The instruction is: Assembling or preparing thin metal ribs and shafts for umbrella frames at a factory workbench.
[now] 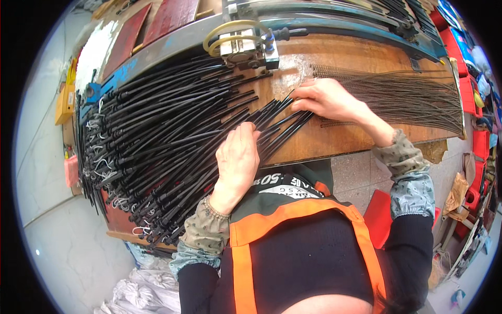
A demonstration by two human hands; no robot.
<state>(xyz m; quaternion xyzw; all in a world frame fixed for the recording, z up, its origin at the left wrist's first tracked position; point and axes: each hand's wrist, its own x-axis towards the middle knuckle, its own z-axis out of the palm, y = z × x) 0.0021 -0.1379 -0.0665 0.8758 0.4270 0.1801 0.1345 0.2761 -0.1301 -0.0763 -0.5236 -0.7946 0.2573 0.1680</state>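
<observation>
A large heap of slim black rods [172,118] covers the left part of the wooden bench, with thicker fittings and short white wires or loops at their left ends. My left hand [238,157] lies over the near side of the heap, its fingers curled round several rods. Farther right, my right hand [327,99] has thumb and fingers closed at the right-hand tips of a few black rods. What lies under its fingertips is partly hidden. Just beyond that hand, long thin coil springs [397,97] are spread over the bench's right side.
A metal clamp-like device [243,49] with yellowish hoses is fixed at the bench's far edge, near both hands. Blue metal rail [334,26] runs behind it. Red bins [470,97] line the right side. White sacks [141,290] lie on the floor at lower left.
</observation>
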